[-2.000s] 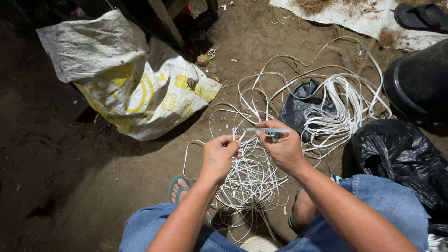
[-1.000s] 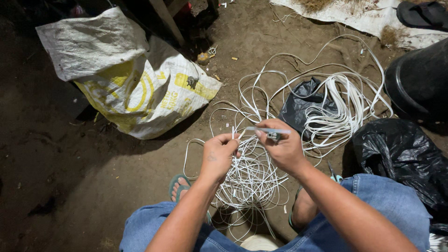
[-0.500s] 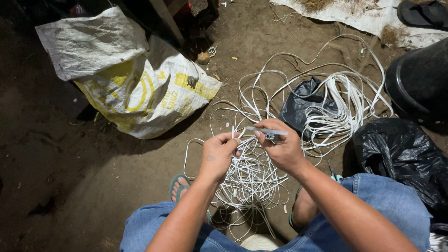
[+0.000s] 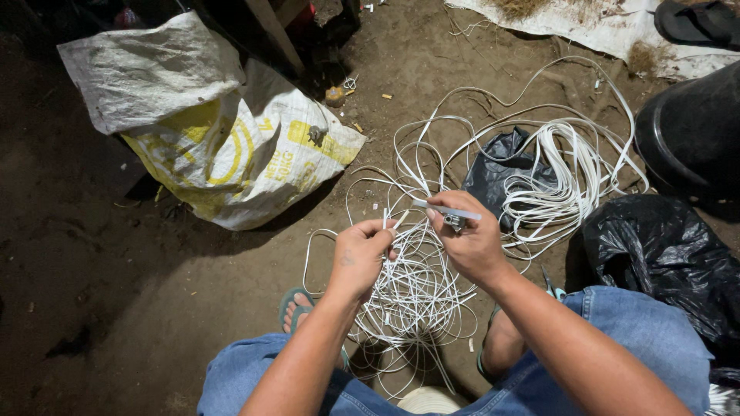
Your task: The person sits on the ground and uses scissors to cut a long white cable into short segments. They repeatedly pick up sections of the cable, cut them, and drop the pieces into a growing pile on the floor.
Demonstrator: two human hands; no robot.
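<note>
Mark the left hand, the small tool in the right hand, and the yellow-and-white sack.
left hand [image 4: 358, 258], head view, back of the hand
small tool [image 4: 455, 216], head view, pale blade
yellow-and-white sack [image 4: 231, 154], head view, printed face

Clutter on the dirt floor

A white-and-yellow woven sack [image 4: 223, 131] lies left; black plastic bags [image 4: 663, 254] and a black bucket [image 4: 694, 131] sit right.

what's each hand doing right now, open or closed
Left hand: closed, pinching the white wire.
Right hand: closed on a small grey tool.
</note>
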